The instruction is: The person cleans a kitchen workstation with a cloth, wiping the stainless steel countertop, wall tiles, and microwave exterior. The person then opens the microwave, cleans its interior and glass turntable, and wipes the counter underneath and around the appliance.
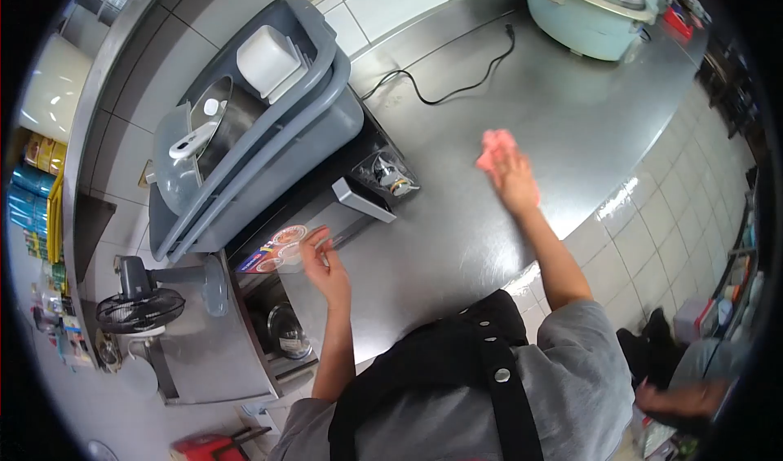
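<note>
Spread over a pink cloth (pixel 495 145), my right hand (pixel 514 180) presses it flat on the stainless steel counter (pixel 424 249). Part of the cloth sticks out past the fingertips and at the side of the palm. My left hand (pixel 326 269) is raised near the counter's left side, fingers apart and holding nothing. Beside it is a printed picture of food (pixel 281 249) on the front of a dark appliance. A silver handle (pixel 364 199) juts from that appliance, with a small clear plastic bag (pixel 389 176) next to it.
Stacked grey tubs (pixel 326 102) hold a pot (pixel 232 119) and white containers (pixel 265 60). A black cord (pixel 444 101) runs toward a pale green cooker (pixel 583 21). At left stands a black fan (pixel 140 310). Another person's arm (pixel 685 397) shows at lower right, beyond the counter.
</note>
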`<state>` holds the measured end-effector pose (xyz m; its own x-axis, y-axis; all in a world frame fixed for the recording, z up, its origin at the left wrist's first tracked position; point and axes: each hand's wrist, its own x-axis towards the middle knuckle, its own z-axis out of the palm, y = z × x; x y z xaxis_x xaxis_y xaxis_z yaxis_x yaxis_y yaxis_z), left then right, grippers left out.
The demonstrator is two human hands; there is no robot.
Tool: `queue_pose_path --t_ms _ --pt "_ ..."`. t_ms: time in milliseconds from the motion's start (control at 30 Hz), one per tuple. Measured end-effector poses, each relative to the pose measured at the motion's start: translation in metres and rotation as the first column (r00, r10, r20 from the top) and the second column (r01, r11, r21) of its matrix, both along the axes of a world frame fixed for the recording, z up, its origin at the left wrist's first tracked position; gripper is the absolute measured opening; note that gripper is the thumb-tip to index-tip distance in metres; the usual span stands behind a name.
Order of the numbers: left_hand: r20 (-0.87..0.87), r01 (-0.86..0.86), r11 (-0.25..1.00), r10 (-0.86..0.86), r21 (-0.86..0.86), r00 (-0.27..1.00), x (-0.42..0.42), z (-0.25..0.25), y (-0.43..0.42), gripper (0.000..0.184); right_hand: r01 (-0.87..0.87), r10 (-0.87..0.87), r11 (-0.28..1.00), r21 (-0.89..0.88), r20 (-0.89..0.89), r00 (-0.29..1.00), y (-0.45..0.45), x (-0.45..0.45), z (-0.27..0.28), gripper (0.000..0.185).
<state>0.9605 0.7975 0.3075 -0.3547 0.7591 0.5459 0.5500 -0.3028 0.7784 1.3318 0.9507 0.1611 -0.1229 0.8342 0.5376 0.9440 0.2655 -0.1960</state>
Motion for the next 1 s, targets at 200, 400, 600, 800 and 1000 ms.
queue_pose_path --t_ms 200,400,600,800,1000 --pt "-0.13 -0.531 0.793 0.585 0.3 0.801 -0.001 0.003 0.013 0.046 -0.089 0.075 0.983 -0.16 -0.09 0.993 0.083 -0.021 -0.006 0.036" --pt "0.621 -0.499 0.863 0.43 -0.071 0.655 -0.242 -0.008 -0.015 0.045 -0.71 0.004 0.635 -0.305 -0.917 0.398 0.104 -0.111 0.054 0.036" --pt "0.764 -0.127 0.956 0.287 -0.264 0.578 -0.257 0.02 -0.006 0.05 -0.757 -0.058 0.586 -0.289 -0.947 0.317 0.126 -0.185 -0.023 0.044" --pt "0.716 -0.143 0.953 0.297 -0.269 0.632 -0.238 0.025 -0.016 0.058 -0.588 -0.075 0.645 -0.488 -0.806 0.587 0.099 -0.193 0.007 0.057" --pt "0.674 -0.14 0.935 0.333 -0.325 0.659 -0.194 0.041 -0.052 0.054 -0.675 -0.108 0.514 -0.529 -0.821 0.561 0.112 -0.184 0.005 0.056"
